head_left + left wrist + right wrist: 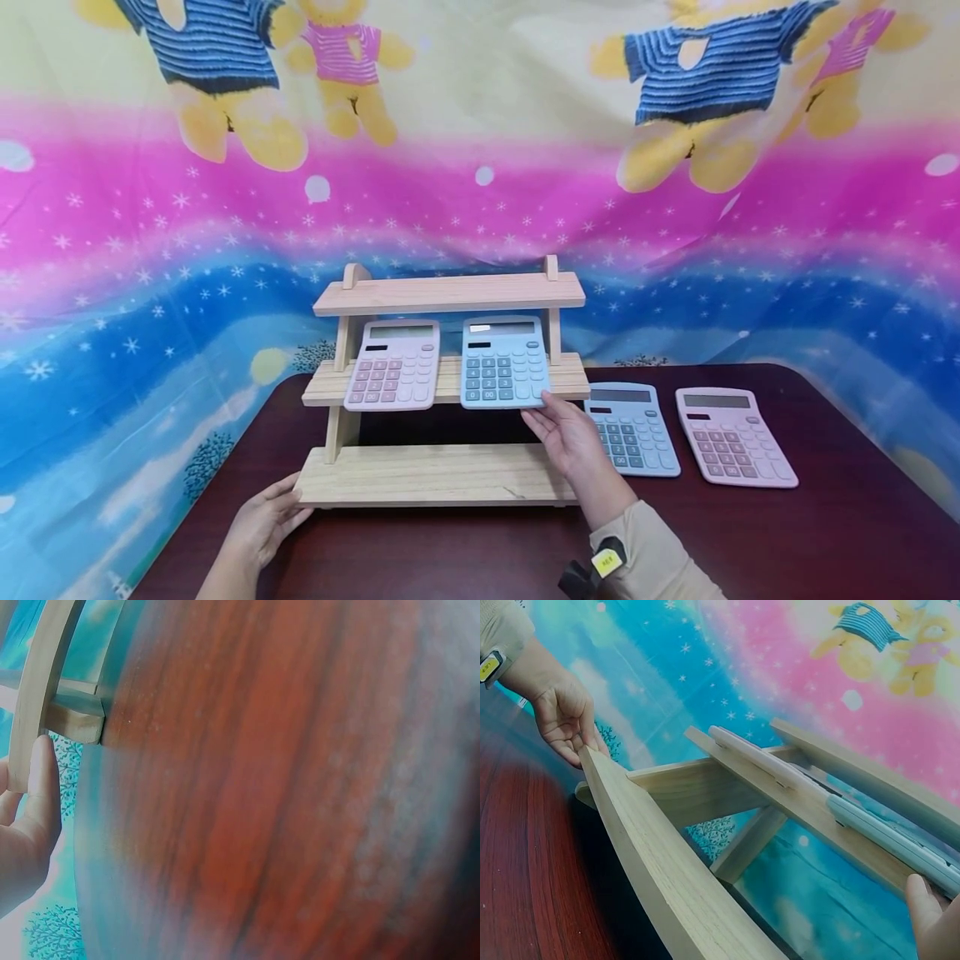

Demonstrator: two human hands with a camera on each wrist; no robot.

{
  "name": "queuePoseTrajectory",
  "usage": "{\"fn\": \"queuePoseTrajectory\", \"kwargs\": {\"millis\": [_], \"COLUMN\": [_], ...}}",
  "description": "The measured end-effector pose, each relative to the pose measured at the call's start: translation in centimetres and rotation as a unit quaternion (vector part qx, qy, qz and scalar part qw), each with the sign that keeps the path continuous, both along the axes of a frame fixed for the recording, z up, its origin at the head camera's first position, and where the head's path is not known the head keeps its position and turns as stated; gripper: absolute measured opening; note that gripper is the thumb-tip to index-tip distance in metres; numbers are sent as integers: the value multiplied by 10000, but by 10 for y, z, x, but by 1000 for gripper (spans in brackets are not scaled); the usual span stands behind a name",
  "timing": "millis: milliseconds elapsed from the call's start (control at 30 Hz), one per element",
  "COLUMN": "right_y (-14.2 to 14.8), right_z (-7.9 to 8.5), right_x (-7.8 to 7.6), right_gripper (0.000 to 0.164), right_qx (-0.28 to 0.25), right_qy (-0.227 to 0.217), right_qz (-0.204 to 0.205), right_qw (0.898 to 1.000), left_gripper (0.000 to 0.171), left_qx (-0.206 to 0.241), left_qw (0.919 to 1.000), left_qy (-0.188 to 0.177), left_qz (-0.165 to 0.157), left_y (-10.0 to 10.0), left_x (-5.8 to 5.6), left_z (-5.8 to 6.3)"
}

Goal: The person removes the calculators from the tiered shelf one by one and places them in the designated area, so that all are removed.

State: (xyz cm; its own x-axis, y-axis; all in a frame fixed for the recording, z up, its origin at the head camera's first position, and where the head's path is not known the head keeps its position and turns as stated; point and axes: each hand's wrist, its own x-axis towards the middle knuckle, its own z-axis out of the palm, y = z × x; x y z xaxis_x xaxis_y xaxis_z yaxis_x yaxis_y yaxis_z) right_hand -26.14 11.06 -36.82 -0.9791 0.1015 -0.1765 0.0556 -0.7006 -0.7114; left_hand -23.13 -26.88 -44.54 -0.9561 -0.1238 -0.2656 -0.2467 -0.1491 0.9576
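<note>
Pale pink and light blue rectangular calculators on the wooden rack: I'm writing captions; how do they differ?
The pale pink calculator has rose number keys; the light blue calculator has grey-blue keys. The right hand touches the blue one's corner; none touches the pink one. Both rest on the middle wooden shelf.

Fabric-walled booth, bear-print backdrop (465,221), dark table (450,554)

Looks like matt, grained wood on the shelf (442,473), smooth plastic on the calculators (506,361), faintly glossy wood grain on the table (435,550), creased cloth on the backdrop (480,212).
</note>
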Motion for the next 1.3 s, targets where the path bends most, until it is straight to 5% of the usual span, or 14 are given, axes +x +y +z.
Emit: {"fn": "queuePoseTrajectory", "kwargs": {"millis": [1300], "right_y": [15], "right_z": [-4], "right_x": [17], "right_gripper": [11], "right_qx": [75], "right_qy": [244], "right_qz": [137], "right_qw": [9996], "left_gripper": [57], "left_qx": [28], "left_qw": [10000], "left_qy": [38], "left_qz": [26], "left_y": [0], "left_x": [2], "left_z": [-2]}}
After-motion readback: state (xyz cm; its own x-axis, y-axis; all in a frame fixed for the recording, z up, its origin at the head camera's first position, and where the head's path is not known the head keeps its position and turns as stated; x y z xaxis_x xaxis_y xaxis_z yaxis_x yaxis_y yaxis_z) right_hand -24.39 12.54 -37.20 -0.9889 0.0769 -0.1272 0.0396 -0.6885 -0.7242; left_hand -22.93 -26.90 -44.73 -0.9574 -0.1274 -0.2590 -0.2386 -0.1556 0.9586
